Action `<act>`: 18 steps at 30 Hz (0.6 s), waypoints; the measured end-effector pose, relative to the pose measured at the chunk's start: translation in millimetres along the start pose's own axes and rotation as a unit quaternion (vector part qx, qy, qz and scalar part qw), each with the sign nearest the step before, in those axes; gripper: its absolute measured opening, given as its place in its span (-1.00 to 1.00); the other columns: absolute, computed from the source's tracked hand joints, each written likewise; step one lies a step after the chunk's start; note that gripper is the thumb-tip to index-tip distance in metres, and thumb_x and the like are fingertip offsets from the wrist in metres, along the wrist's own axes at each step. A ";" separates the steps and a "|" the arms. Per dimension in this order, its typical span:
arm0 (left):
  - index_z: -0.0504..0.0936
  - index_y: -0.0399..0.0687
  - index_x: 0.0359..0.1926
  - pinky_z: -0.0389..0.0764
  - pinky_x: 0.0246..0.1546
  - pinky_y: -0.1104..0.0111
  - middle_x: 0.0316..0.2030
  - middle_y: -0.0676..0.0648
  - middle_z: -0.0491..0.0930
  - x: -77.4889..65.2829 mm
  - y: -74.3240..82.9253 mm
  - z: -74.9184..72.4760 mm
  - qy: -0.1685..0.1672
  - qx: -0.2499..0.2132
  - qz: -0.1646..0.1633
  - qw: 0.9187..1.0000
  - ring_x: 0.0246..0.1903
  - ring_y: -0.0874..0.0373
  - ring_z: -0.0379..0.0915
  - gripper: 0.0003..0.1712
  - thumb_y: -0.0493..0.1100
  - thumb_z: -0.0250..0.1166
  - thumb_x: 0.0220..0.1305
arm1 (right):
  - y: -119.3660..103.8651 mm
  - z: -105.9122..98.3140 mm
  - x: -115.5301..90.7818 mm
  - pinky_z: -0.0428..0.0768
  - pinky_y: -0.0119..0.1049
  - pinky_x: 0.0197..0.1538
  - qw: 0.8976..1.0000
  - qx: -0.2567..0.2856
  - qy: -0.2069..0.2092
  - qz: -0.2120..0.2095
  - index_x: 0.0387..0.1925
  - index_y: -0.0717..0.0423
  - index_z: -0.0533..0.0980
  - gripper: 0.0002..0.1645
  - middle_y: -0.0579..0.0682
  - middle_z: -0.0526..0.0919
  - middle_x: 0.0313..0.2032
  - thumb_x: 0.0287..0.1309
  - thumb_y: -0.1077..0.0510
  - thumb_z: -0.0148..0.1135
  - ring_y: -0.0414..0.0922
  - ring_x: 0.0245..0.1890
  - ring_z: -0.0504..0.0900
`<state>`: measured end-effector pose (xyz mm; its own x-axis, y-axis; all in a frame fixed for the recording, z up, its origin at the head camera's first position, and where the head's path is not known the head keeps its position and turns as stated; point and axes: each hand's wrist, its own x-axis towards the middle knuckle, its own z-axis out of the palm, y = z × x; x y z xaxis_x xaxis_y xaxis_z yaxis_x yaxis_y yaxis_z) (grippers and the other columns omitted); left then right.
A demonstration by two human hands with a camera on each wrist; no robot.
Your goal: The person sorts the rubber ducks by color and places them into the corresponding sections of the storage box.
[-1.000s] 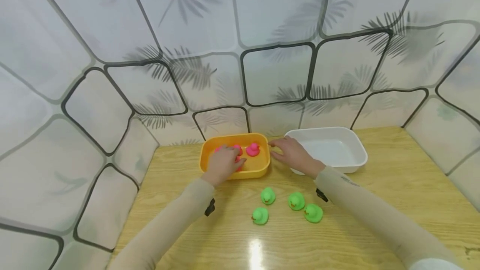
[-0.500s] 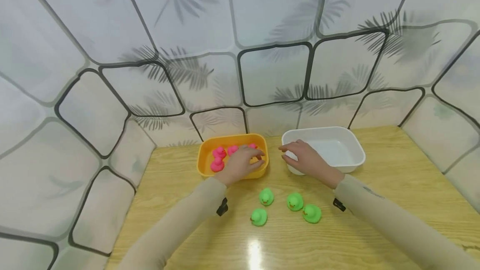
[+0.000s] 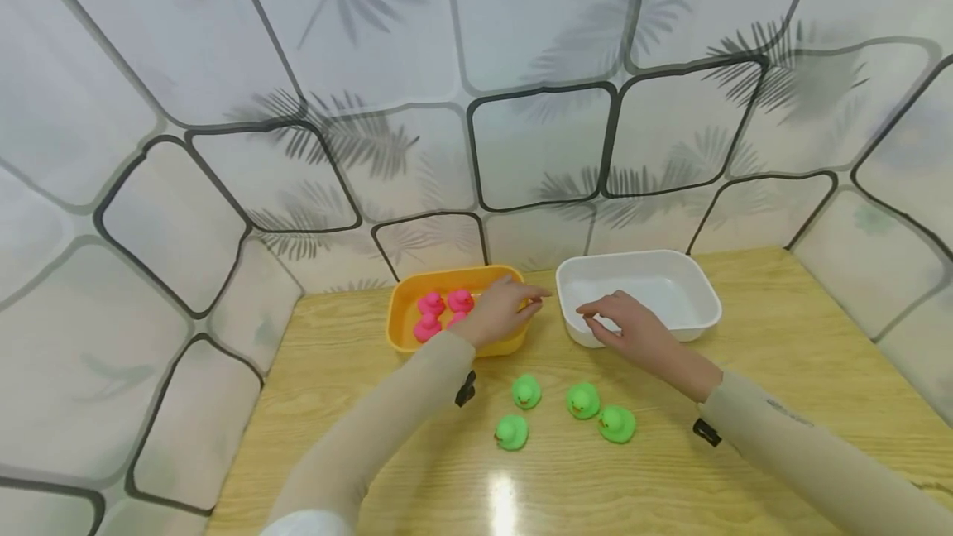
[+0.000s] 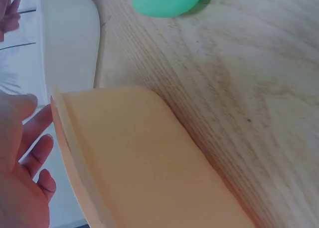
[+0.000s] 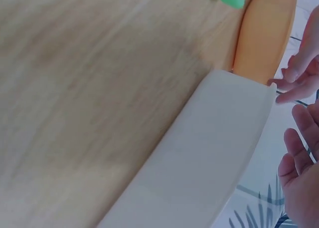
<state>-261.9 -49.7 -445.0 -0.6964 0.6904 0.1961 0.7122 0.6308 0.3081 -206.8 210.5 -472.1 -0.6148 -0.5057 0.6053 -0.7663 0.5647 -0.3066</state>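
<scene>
Hovering over the right end of the orange tray (image 3: 398,317), the left hand (image 3: 502,310) is showing loosely spread fingers, with nothing visible in them. The right hand (image 3: 633,325) is hanging over the left part of the white tray (image 3: 663,292), its fingers bending close to the thumb; whether they are touching, I cannot tell. Pink ducks (image 3: 429,327) are sitting inside the orange tray, while four green ducks (image 3: 616,424) are resting on the bench (image 3: 357,370). A wrist dipping too low could be catching a rim and tipping a tray — or a sagging sleeve (image 3: 387,420) could be scattering the green ducks. The left hand is covering part of the orange tray, so I am not counting pink ducks. Both wrist views are cutting off the hands and showing only the trays' outsides.
</scene>
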 end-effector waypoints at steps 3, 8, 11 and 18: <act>0.69 -0.03 0.26 0.51 -0.06 0.22 0.05 -0.01 0.77 7.7 1.2 3.6 -0.014 0.020 0.009 1.000 -0.14 0.00 0.49 -0.64 -0.24 0.20 0.55 | -1.6 -4.3 -8.5 0.58 -0.14 -0.21 1.000 -0.003 0.005 -0.004 -0.09 0.17 0.71 -0.68 -0.05 0.78 -0.26 0.08 0.43 0.44 -0.09 -0.29 0.61; 0.63 0.16 0.35 0.48 0.07 0.22 0.13 0.04 0.73 15.1 6.0 7.1 -0.050 0.045 -0.011 0.998 0.01 0.01 0.47 -0.53 -0.30 0.12 0.57 | -3.0 -7.9 -20.9 0.58 -0.16 -0.22 1.000 -0.006 0.013 -0.002 -0.12 0.15 0.71 -0.65 -0.05 0.78 -0.25 0.03 0.46 0.46 -0.12 -0.29 0.60; 0.62 0.26 0.36 0.46 0.07 0.25 0.18 0.06 0.70 18.3 8.4 8.0 -0.068 0.060 -0.024 0.996 0.03 0.03 0.46 -0.45 -0.36 0.11 0.54 | -2.8 -9.8 -25.2 0.57 -0.19 -0.22 1.000 -0.007 0.009 0.003 -0.11 0.16 0.71 -0.65 -0.04 0.79 -0.24 0.04 0.47 0.46 -0.13 -0.28 0.61; 0.63 0.29 0.35 0.37 -0.07 0.35 0.21 0.11 0.68 22.4 8.1 11.6 -0.088 0.070 -0.027 0.993 -0.01 0.09 0.43 -0.42 -0.38 0.11 0.51 | -2.9 -11.7 -31.5 0.52 -0.32 -0.19 1.000 -0.001 0.000 0.003 -0.09 0.16 0.70 -0.61 -0.06 0.79 -0.23 0.02 0.47 0.47 -0.15 -0.27 0.59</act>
<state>-270.7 -25.0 -448.9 -0.7166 0.6974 0.0141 0.6880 0.7034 0.1784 -183.0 232.4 -481.6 -0.6198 -0.5011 0.6039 -0.7618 0.5689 -0.3098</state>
